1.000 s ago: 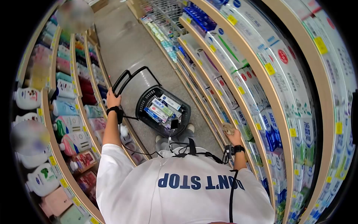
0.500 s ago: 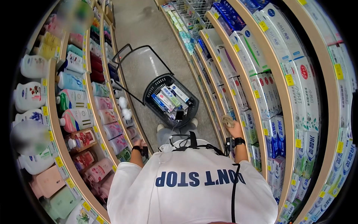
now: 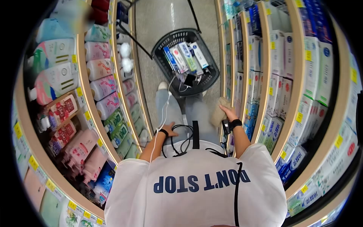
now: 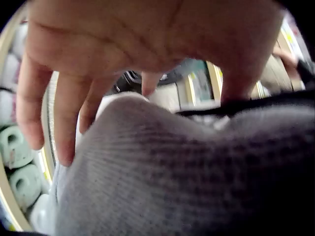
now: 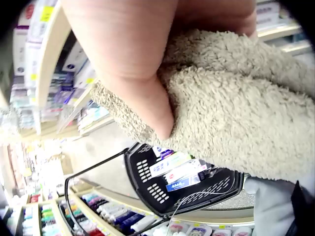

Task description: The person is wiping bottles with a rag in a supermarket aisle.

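My right hand (image 3: 229, 113) grips a fluffy beige cloth (image 3: 217, 112) beside the right thigh. In the right wrist view the thumb presses into the folded cloth (image 5: 231, 113). My left hand (image 3: 172, 130) is over the left thigh; its fingers (image 4: 66, 118) hang spread and loosely bent over the grey trousers (image 4: 147, 162), holding nothing. A black shopping basket (image 3: 210, 80) stands on the floor before the feet, its handles tipped away. Several toothpaste boxes (image 3: 185, 55) lie in it. A black phone (image 3: 190, 80) with a white cable lies at its near end.
Shelves of pump bottles (image 3: 104, 85) line the left side of the narrow aisle. Toothpaste boxes (image 3: 278, 56) fill the right shelves. A white cable (image 3: 165, 106) runs from the phone up to the shirt. Grey floor (image 3: 160, 15) runs ahead.
My left hand has let go of the basket handle and come back to the left thigh. The right hand, still gripping the cloth, has moved in beside the leg. The view has tilted down.
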Motion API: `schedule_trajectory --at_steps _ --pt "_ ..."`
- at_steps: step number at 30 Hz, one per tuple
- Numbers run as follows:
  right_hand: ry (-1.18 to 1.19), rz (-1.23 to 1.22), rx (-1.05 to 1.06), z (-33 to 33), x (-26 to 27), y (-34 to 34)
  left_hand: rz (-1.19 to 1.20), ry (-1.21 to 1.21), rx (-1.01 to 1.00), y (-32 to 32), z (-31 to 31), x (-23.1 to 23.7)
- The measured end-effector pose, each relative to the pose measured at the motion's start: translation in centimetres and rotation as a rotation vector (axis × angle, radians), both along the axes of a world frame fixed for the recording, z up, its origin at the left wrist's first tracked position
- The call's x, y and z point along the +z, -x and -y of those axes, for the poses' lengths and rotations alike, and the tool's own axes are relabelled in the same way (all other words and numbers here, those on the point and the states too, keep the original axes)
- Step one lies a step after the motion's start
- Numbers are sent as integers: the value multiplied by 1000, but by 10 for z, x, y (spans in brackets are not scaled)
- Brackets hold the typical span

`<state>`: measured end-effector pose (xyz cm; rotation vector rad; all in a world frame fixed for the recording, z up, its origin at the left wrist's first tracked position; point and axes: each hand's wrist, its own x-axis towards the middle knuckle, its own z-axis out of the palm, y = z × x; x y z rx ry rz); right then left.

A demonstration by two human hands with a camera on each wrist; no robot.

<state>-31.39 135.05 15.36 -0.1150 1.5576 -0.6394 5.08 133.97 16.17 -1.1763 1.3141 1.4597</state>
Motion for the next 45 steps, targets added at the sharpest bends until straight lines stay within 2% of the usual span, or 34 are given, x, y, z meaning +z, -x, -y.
schedule_trajectory --at_steps 1,2,4,5,7,10,13,16,17,19,20,23,25,28,33,35,36,37,38,39,42,43,44,45 --pt "-64 37 -36 -9 -19 -6 29 -67 -137 9 -1 2" --pt "-124 132 -38 -24 -37 -13 38 -87 -146 7 -11 -8" --pt "-188 92 107 -46 -57 -27 51 -123 -167 7 -28 -26" --pt "-217 72 182 -56 -67 -33 55 -124 -79 2 -33 -36" --pt "-328 52 198 -56 -71 -37 71 -119 95 -16 -31 -42" --pt "-435 -6 197 -30 -75 -40 140 -98 108 -27 -35 -68" --pt "-248 4 371 -43 -112 -37 207 -100 85 -23 -35 -82" --pt "-182 -41 620 -54 -142 -43 234 -100 69 -22 -37 -94" --pt "-261 -10 675 -57 -146 -42 227 -114 91 -25 -40 -101" --pt "-412 46 778 -18 -114 -52 233 -154 105 -26 -43 -103" --pt "-386 -26 764 -17 -110 -60 244 -176 100 -19 -36 -97" --pt "-317 5 816 -57 -147 -52 274 -133 87 -11 -42 -99" --pt "-357 -35 843 -51 -141 -51 276 -86 126 -9 -39 -98" --pt "-364 -113 875 -33 -134 -49 316 97 173 -5 -42 -100" --pt "-254 -149 784 -34 -132 -34 139 441 127 -13 -39 -104" --pt "-76 -180 715 -53 -157 -23 91 516 154 -14 -41 -113" --pt "-23 -221 685 -60 -156 -23 59 721 87 -13 -55 -123" --pt "12 -258 655 -72 -150 -22 29 752 80 -9 -61 -126" --pt "17 -257 714 -81 -148 -21 25 693 109 -5 -67 -124" --pt "53 -247 685 -90 -133 -30 21 635 136 0 -71 -114" --pt "191 -332 653 -113 -119 -39 -44 726 47 -15 -90 -148" --pt "229 -312 633 -117 -113 -37 -46 744 25 -15 -90 -135" --pt "264 -289 613 -123 -110 -35 27 653 66 -19 -90 -122" --pt "283 -309 601 -130 -112 -32 -28 702 90 -30 -95 -126"
